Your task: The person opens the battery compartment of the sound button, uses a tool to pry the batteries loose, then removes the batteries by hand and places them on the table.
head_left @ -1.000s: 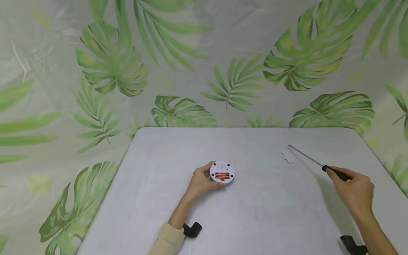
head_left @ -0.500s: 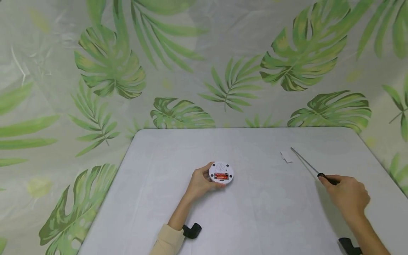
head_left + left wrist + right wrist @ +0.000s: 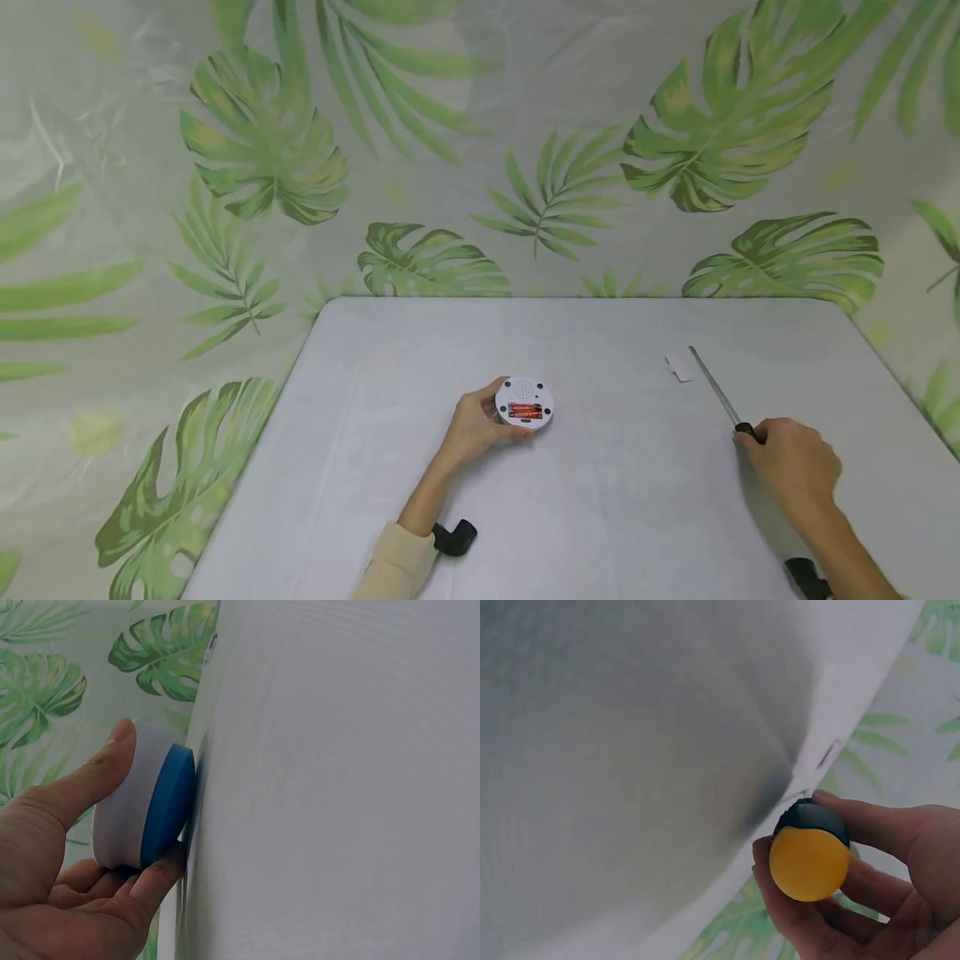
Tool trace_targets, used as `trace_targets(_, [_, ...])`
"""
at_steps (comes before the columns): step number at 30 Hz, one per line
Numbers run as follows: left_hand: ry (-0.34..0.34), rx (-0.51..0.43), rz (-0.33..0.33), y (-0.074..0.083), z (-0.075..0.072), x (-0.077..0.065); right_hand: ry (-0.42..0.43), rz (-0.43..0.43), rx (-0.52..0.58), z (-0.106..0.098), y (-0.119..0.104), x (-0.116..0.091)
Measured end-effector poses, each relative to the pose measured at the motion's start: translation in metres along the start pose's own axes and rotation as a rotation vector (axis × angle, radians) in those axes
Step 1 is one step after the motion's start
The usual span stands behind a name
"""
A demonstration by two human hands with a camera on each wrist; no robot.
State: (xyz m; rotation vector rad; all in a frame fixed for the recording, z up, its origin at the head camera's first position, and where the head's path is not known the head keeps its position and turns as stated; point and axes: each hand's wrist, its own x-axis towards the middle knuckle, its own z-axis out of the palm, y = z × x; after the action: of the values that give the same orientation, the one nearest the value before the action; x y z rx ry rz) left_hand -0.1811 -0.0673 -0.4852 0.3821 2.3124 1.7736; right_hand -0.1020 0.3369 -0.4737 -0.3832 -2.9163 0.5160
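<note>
Left hand (image 3: 474, 429) has the round white gadget (image 3: 523, 390) in its grip, red batteries (image 3: 525, 411) showing; right hand (image 3: 797, 462) holds a screwdriver (image 3: 808, 862) aimed ahead, and beyond that hand a small white piece (image 3: 678, 368) lies near the tip.

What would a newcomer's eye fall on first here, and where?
Probably the orange-red batteries exposed in the round white device, which the left hand holds near the middle of the table. Next, farther right, the screwdriver in the right hand, its tip appearing beside a small white piece.
</note>
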Motion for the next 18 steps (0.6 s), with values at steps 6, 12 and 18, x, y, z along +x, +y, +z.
trace_targets(6, [0.014, -0.011, -0.014, -0.023, 0.002, 0.012, 0.006, -0.038, -0.011, 0.006, -0.001, 0.000])
trace_targets(12, [0.012, 0.000, -0.013, -0.023, 0.002, 0.012, -0.065, -0.026, -0.059, 0.001, -0.006, 0.001])
trace_targets(18, [0.015, -0.014, -0.011, -0.026, 0.001, 0.011, 0.030, -0.212, -0.068, -0.007, -0.051, 0.004])
